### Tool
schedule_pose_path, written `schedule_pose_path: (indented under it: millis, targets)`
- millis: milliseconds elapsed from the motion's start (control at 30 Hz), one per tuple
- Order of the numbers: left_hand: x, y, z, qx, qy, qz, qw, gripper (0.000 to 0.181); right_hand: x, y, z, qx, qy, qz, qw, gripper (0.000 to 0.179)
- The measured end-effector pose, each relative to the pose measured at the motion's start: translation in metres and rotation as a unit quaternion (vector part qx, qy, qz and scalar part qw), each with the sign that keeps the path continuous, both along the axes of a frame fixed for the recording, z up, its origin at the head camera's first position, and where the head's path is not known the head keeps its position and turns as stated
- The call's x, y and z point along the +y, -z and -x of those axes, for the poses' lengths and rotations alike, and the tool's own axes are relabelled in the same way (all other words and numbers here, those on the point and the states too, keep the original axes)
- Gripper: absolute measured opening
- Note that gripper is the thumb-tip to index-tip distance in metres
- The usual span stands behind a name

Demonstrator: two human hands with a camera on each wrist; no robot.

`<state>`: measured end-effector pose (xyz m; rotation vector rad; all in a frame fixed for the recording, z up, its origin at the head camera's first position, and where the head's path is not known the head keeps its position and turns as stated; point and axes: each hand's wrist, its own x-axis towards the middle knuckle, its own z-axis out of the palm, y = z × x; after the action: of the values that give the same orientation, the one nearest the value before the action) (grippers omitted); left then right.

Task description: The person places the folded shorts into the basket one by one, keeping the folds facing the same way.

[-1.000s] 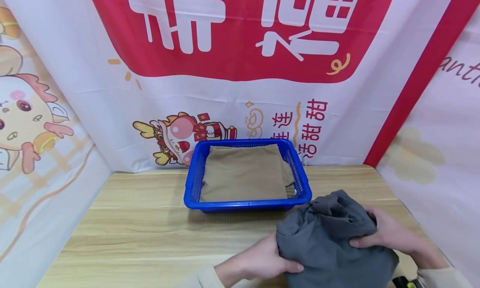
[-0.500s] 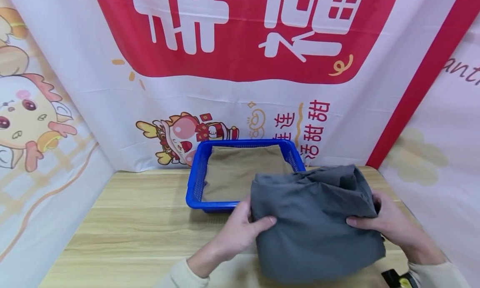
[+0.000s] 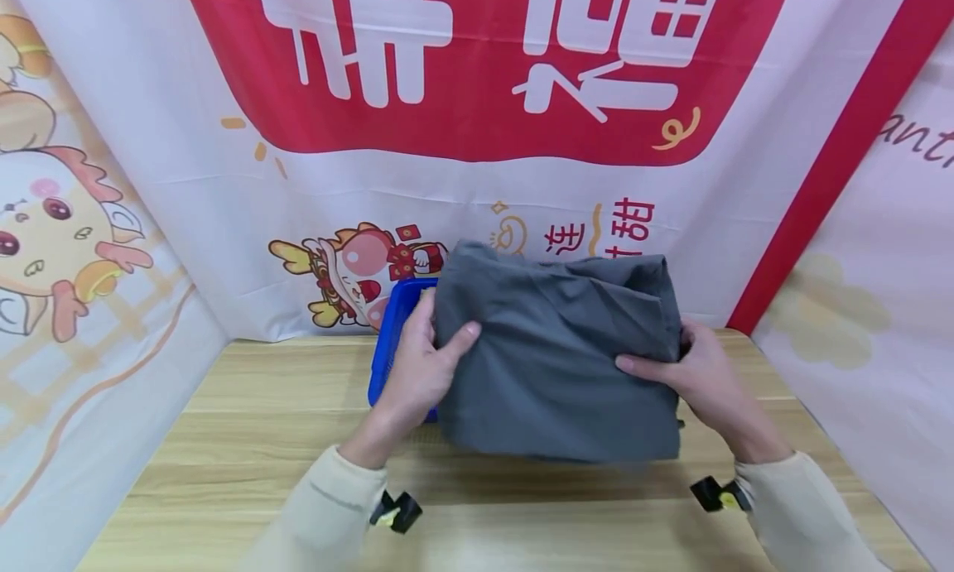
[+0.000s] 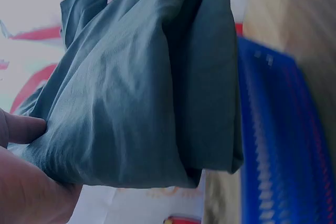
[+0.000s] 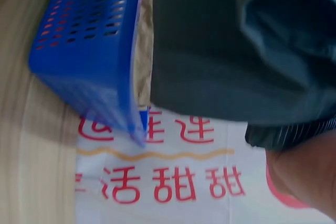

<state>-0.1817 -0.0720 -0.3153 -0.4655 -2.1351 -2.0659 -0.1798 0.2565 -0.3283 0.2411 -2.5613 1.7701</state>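
A folded dark grey garment is held up between both hands, in front of and over the blue basket. My left hand grips its left side, thumb on the near face; the left wrist view shows the fold's layers hanging down. At the opposite side my right hand pinches the fabric, its fingers hidden behind. A dark ribbed strip of the cloth shows beside that hand in the right wrist view. Inside the basket lies tan folded cloth, hidden from the head view by the garment.
The basket stands on a light wooden table against a printed backdrop curtain. Patterned cloth panels rise on both sides. Small black devices are strapped at both wrists.
Both hands have carried the grey garment from the lower right up and leftward until it covers most of the basket. Its folded shape hangs flatter now than one second ago.
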Motion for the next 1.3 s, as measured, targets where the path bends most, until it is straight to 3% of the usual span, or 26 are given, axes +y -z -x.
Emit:
schedule_pose_path:
  millis: [233, 467, 633, 867, 1033, 1300]
  targets:
    - [-0.013, -0.008, 0.031, 0.045, -0.052, 0.008, 0.9976, 0.044, -0.024, -0.003, 0.026, 0.03, 0.037, 0.015, 0.9987, 0.069]
    - [-0.022, -0.013, 0.049, 0.052, -0.084, 0.001, 0.9952, 0.04, -0.042, -0.005, 0.048, 0.07, 0.037, 0.063, 0.9949, 0.064]
    - [-0.029, -0.007, 0.059, 0.052, -0.105, 0.012, 0.993, 0.042, -0.052, 0.0, 0.065, 0.079, 0.029, 0.072, 0.9939, 0.07]
    - [-0.036, 0.01, 0.068, 0.03, -0.122, 0.007, 0.9921, 0.04, -0.061, 0.017, 0.086, 0.085, 0.008, 0.09, 0.9923, 0.067]
    - [-0.041, 0.023, 0.074, 0.01, -0.12, 0.022, 0.9924, 0.042, -0.063, 0.033, 0.094, 0.043, 0.019, 0.072, 0.9963, 0.05]
    - [-0.048, 0.039, 0.083, -0.043, -0.131, 0.069, 0.988, 0.041, -0.068, 0.053, 0.102, -0.074, 0.024, 0.092, 0.9927, 0.051]
